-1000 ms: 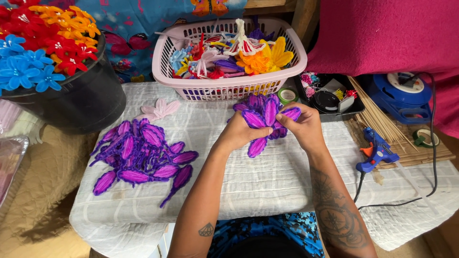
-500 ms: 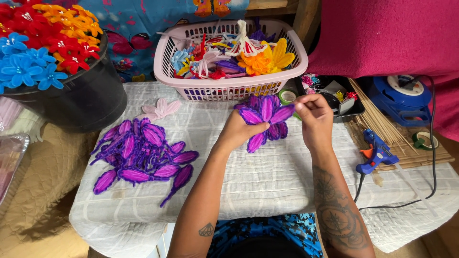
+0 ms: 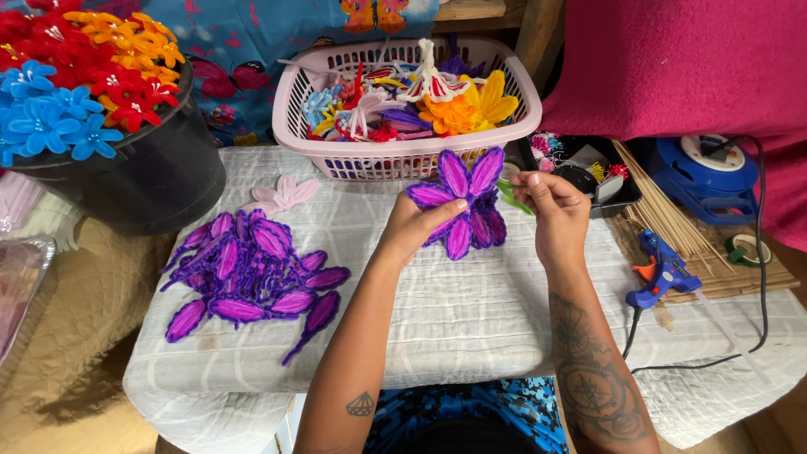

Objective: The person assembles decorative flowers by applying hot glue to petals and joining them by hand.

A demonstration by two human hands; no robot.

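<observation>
My left hand (image 3: 412, 229) grips a purple pipe-cleaner flower (image 3: 461, 204) above the counter (image 3: 471, 311), in front of the pink basket (image 3: 336, 155). My right hand (image 3: 551, 206) pinches green tape (image 3: 511, 193) at its edge. A loose pinch could let the tape slip and unwind.

Both forearms are bare, with no sleeves. The left forearm (image 3: 357, 353) carries a small diamond-shaped tattoo near the elbow, the right forearm (image 3: 593, 361) a large dark compass-like tattoo. Blue-and-black patterned clothing (image 3: 454, 408) covers the lap.
</observation>
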